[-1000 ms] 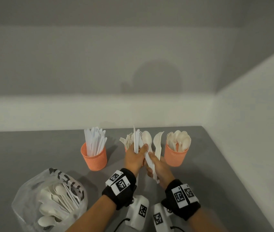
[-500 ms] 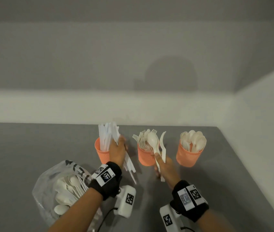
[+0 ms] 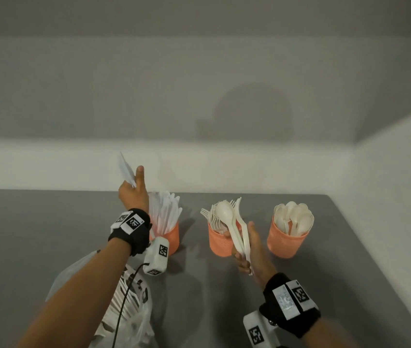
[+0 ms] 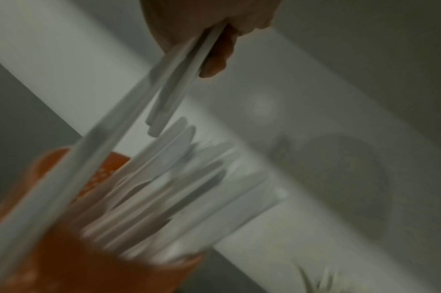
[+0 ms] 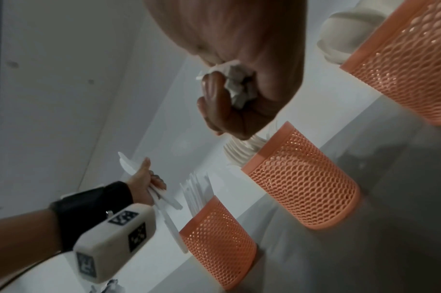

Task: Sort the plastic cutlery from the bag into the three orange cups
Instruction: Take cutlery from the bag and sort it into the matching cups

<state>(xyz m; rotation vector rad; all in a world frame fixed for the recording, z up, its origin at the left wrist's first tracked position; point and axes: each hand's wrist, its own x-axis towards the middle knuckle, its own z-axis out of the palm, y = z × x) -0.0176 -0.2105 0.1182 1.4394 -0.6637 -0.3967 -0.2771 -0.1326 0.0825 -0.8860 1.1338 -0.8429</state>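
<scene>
Left hand raised at 11 o'clock of knife cup, thumb up, clamped on knives. Right hand low, clutching spoon and fork.

Right hand: clenched round white cutlery handles, above middle orange cup. Left hand: gripping white knives, left of that cup.
</scene>
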